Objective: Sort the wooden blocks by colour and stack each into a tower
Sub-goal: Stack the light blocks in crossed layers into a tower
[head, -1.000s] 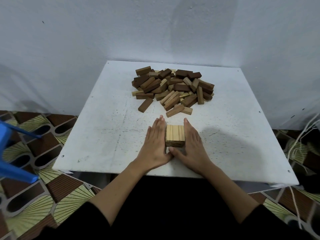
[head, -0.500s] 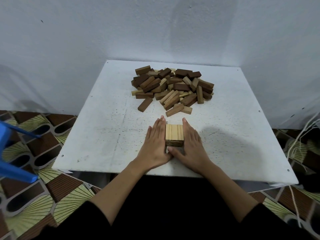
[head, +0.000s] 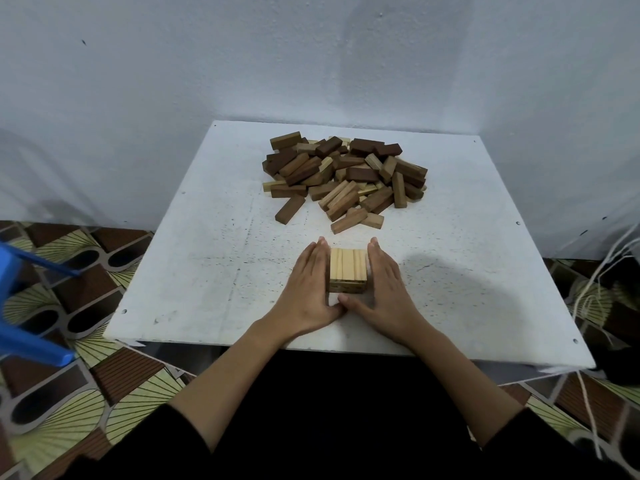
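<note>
Left hand and right hand flat-fingered, pressing pale block stack, mixed block pile beyond

pale block stack, mixed pile behind

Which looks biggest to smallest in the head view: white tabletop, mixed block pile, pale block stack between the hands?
1. White tabletop.
2. Mixed block pile.
3. Pale block stack, pressed between the left hand and right hand, smallest though nearest the camera.
</note>
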`<state>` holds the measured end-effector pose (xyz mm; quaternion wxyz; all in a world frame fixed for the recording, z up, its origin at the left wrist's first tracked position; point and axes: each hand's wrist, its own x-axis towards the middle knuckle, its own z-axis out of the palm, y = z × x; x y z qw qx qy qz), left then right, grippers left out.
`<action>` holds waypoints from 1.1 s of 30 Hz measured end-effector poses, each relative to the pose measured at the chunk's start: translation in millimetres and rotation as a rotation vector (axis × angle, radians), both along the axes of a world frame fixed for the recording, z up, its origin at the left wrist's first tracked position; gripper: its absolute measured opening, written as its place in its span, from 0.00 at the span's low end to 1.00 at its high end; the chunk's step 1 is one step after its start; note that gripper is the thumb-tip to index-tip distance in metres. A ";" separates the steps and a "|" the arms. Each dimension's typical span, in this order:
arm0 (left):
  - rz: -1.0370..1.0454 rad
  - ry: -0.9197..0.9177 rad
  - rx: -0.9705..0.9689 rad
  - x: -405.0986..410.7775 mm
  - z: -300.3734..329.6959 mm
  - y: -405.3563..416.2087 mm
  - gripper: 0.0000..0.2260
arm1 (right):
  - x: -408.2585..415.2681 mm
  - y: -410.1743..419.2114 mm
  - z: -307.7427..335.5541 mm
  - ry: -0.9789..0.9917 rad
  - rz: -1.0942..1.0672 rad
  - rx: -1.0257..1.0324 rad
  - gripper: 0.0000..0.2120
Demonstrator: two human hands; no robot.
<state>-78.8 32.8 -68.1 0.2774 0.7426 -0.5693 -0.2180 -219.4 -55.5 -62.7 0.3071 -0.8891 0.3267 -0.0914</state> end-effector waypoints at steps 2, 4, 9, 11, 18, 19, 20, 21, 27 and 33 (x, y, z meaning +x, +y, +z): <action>0.017 0.128 -0.015 6.5 6.7 2.3 0.47 | -2.3 -4.7 7.7 -0.076 -0.045 0.097 0.51; 0.009 0.215 -0.038 13.4 14.4 2.9 0.48 | -4.2 -11.2 14.4 -0.157 -0.041 0.116 0.50; -0.048 0.193 -0.072 21.6 29.5 -8.3 0.48 | -0.5 -25.7 27.0 -0.181 0.085 0.010 0.49; -0.076 0.165 -0.066 22.0 32.4 -11.3 0.47 | 2.6 -26.8 30.8 -0.171 0.109 0.000 0.48; -0.111 0.167 -0.082 23.3 29.6 -16.6 0.45 | 8.6 -24.1 36.5 -0.130 0.135 -0.047 0.44; -0.109 0.173 -0.081 23.2 29.8 -17.1 0.45 | 9.0 -24.3 36.2 -0.127 0.134 -0.051 0.44; -0.105 0.178 -0.080 23.0 30.0 -17.5 0.45 | 9.3 -24.6 35.6 -0.126 0.131 -0.053 0.44; -0.102 0.184 -0.079 23.3 29.9 -17.7 0.46 | 9.8 -24.9 35.4 -0.128 0.128 -0.054 0.44; -0.100 0.191 -0.070 22.0 29.4 -18.3 0.46 | 9.7 -25.3 33.7 -0.147 0.120 -0.054 0.43; -0.100 0.200 -0.065 21.3 30.7 -19.2 0.46 | 9.9 -25.8 32.6 -0.144 0.127 -0.082 0.43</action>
